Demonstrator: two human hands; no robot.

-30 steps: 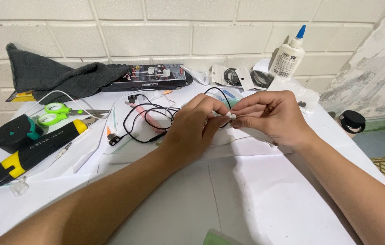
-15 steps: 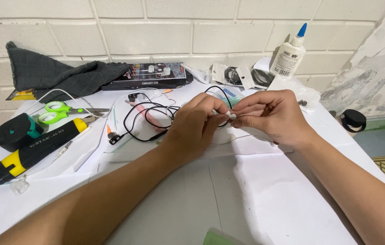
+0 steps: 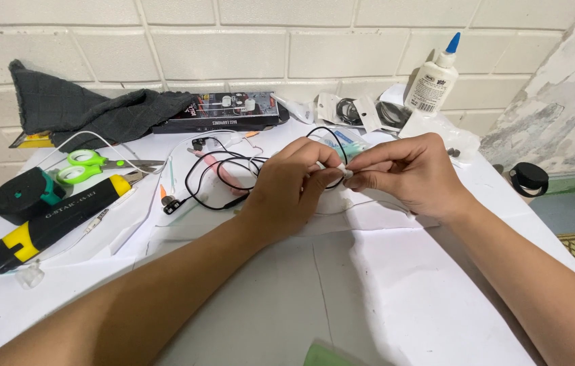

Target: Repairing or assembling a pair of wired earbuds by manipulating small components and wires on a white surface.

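Earphone cable (image 3: 223, 177), looped black on the white table (image 3: 396, 298), ends in a small white piece (image 3: 346, 172) pinched shut between left hand (image 3: 292, 193) and right hand (image 3: 409, 175) fingertips, likely to slip free under any uneven tug.

Over the white table (image 3: 382, 298), the left hand (image 3: 287, 193) and right hand (image 3: 406, 173) meet, pinching a small white piece (image 3: 345, 171) between fingertips. Black earphone wire (image 3: 216, 179) loops just left; scissors (image 3: 87, 165) lie far left, a glue bottle (image 3: 431, 83) far right.
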